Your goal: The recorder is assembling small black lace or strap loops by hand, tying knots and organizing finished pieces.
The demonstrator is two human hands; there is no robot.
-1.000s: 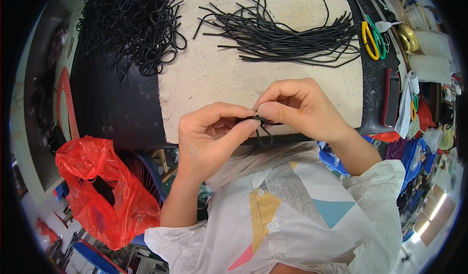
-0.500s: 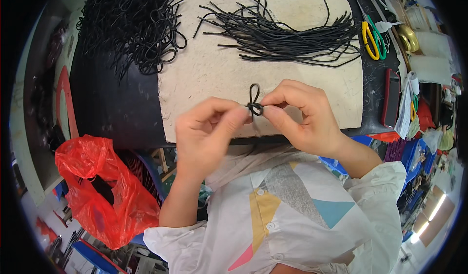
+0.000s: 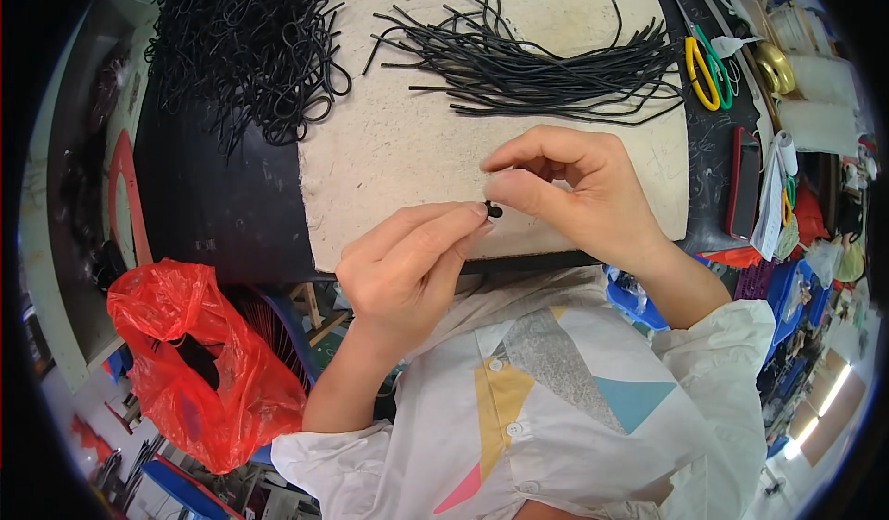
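Note:
My left hand (image 3: 407, 261) pinches a small black cord knot (image 3: 494, 211) between thumb and fingertips; only a dark bit of it shows past them. Just above the knot, my right hand (image 3: 579, 187) has its thumb and forefinger a little apart, and nothing shows between them. Both hands are over the near edge of a pale board (image 3: 398, 163). Farther back on that board lies a bundle of straight black cords (image 3: 546, 75).
A heap of looped black cords (image 3: 250, 48) covers the far left. Yellow- and green-handled scissors (image 3: 704, 75) lie right of the board, with a dark red-edged phone-like object (image 3: 743, 184) nearer. A red plastic bag (image 3: 250, 400) stands at the lower left.
Before, both hands pinched the cord, and its loop stood up between them. Now my right fingers have come off it and risen slightly, and the loop no longer shows.

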